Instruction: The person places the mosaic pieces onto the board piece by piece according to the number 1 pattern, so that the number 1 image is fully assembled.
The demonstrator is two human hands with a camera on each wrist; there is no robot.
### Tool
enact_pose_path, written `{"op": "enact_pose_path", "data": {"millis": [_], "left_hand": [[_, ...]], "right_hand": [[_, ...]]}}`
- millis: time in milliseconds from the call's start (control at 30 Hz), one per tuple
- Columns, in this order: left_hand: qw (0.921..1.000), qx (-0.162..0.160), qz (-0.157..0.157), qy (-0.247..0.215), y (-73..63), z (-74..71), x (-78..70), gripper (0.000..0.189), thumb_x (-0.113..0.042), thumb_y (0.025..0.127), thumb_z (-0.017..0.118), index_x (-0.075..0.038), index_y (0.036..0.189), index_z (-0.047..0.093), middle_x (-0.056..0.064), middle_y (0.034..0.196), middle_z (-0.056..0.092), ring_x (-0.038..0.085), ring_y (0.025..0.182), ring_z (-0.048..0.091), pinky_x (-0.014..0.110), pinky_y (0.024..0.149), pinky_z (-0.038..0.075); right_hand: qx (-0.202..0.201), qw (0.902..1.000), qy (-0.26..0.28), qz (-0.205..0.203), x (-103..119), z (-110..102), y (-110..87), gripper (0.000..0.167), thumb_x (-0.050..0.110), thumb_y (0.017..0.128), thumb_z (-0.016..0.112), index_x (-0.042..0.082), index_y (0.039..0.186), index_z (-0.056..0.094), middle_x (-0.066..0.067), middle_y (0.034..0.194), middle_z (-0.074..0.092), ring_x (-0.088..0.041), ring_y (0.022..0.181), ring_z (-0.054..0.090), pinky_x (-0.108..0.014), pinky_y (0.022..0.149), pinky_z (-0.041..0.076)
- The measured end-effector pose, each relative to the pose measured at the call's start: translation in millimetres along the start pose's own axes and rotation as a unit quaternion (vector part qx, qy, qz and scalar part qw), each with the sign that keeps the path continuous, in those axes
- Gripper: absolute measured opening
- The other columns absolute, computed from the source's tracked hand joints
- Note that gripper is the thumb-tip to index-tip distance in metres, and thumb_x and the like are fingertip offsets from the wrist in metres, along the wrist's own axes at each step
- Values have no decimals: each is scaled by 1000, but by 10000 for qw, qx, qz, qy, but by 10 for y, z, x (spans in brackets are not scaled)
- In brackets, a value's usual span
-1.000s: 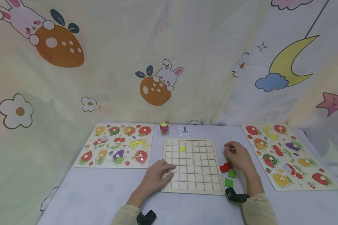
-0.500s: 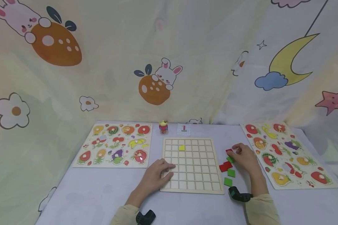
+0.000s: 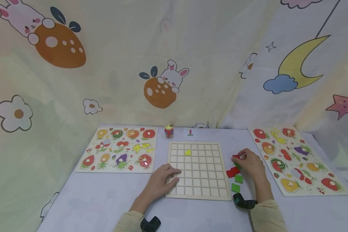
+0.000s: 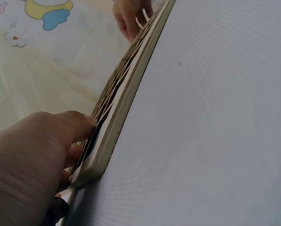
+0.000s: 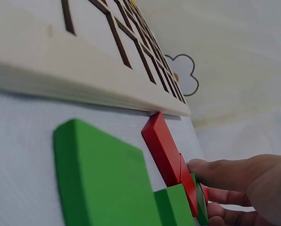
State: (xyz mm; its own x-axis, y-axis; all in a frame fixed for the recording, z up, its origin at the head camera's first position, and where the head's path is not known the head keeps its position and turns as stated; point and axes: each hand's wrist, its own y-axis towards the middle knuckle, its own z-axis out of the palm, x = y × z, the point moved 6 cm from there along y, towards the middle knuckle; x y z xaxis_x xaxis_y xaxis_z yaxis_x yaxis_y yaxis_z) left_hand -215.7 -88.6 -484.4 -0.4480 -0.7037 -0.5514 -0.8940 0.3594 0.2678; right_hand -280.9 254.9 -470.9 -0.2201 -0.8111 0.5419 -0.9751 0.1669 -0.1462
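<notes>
- Tiles up front: a green tile (image 3: 235, 188) right of the board (image 3: 198, 198), another green one (image 3: 239, 178) just past it.
- Left hand (image 3: 163, 178) rests on the board's left side, thumb and index spread wide, no tile showing in it.
- Red tiles (image 3: 233, 172) lie right by the board's right edge.
- Right hand (image 3: 250, 162) is at the pile's far end, fingers narrow around the far red tile (image 3: 236, 156); can't tell if it's really pinched.
- Looks like the tile-grabbing step imo; next move calls for a clean pinch without dragging the neighbours.
- Yellow tile (image 3: 188, 152) sits in the board's second-farthest row.
- Pattern card (image 3: 190, 133) lies beyond.
</notes>
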Motion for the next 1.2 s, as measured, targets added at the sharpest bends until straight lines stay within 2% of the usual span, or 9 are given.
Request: {"op": "enact_pose_path", "data": {"millis": [167, 467, 767, 1000, 1200], "left_hand": [[10000, 29, -28, -41, -1, -1, -5, 25, -32, 86, 67, -30, 111, 67, -18, 86, 53, 1, 77, 42, 16, 65, 37], [9999, -92, 101, -31, -8, -7, -15, 24, -30, 85, 68, -30, 110, 67, -18, 84, 52, 0, 77, 43, 16, 66, 39], [9998, -141, 143, -1, -13, -11, -6, 24, -29, 85, 68, -29, 108, 67, -17, 84, 52, -1, 77, 43, 16, 67, 39], [9999, -76, 91, -34, -16, 0, 7, 24, -31, 85, 68, -30, 109, 67, -18, 86, 53, -1, 79, 44, 17, 69, 40], [9999, -63, 86, -80, -9, -3, -1, 24, -31, 85, 68, -30, 109, 67, -17, 85, 53, -1, 79, 44, 17, 69, 41]], "right_hand": [[-20, 10000, -22, -84, 2, -1, 4, 44, 34, 84, 67, 2, 110, 54, -12, 89, 53, -23, 77, 49, -29, 60, 35], [-18, 9996, -32, -262, 6, -2, 2, 40, 30, 85, 65, 1, 111, 55, -13, 89, 55, -22, 74, 50, -29, 58, 37], [-43, 9996, 127, -250, 65, 28, -21, 41, 31, 87, 59, 3, 116, 55, -18, 106, 57, -25, 85, 52, -28, 62, 40], [-130, 9994, 180, -274, 88, 71, -9, 42, 32, 87, 59, 3, 118, 56, -17, 106, 58, -25, 86, 52, -25, 60, 40], [-201, 9980, 269, -537, 154, 74, 6, 41, 31, 88, 60, 3, 117, 58, -16, 106, 58, -26, 89, 54, -25, 61, 41]]}}
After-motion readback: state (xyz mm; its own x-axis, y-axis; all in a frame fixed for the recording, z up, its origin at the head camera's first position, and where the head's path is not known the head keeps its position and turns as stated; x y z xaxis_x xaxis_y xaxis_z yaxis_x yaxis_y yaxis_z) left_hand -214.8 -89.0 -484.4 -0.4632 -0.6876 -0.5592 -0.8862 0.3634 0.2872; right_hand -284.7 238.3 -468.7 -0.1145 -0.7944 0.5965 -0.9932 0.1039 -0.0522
